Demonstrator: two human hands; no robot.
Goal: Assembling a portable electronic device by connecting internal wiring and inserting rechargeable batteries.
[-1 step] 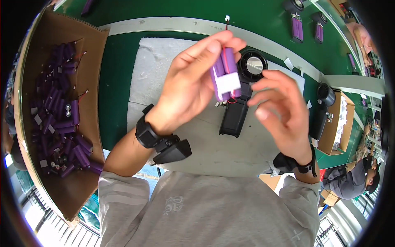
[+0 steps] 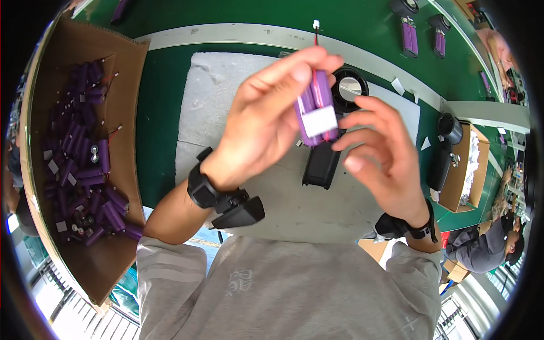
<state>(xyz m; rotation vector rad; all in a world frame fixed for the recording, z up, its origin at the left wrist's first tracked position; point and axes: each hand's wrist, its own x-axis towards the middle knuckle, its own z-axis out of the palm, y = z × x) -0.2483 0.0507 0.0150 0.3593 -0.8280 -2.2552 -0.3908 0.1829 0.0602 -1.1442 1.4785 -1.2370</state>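
Observation:
My left hand (image 2: 260,113) is closed around a purple battery pack (image 2: 323,97) with a white label on its side. Thin red wires run along the cells, and a lead with a small white connector (image 2: 316,24) sticks up beyond the fingertips. Close beside the pack, my right hand (image 2: 388,156) has its fingers apart and slightly curled, holding nothing; whether a fingertip touches the pack I cannot tell. Beneath and behind the pack, a black device (image 2: 321,167) with a round, ring-shaped head (image 2: 350,88) lies on the pale mat (image 2: 209,79), partly covered by the pack and hands.
At the left stands a large cardboard box (image 2: 123,73) with many purple battery packs (image 2: 71,139). On the right are a smaller cardboard box (image 2: 479,156) with white pieces and another black device (image 2: 442,164). Further devices with purple packs (image 2: 409,39) lie across a pale rail (image 2: 238,34). Another person (image 2: 481,249) sits right.
The battery pack in my left hand has shifted slightly right and down. The fingers of my right hand have come a little nearer to it.

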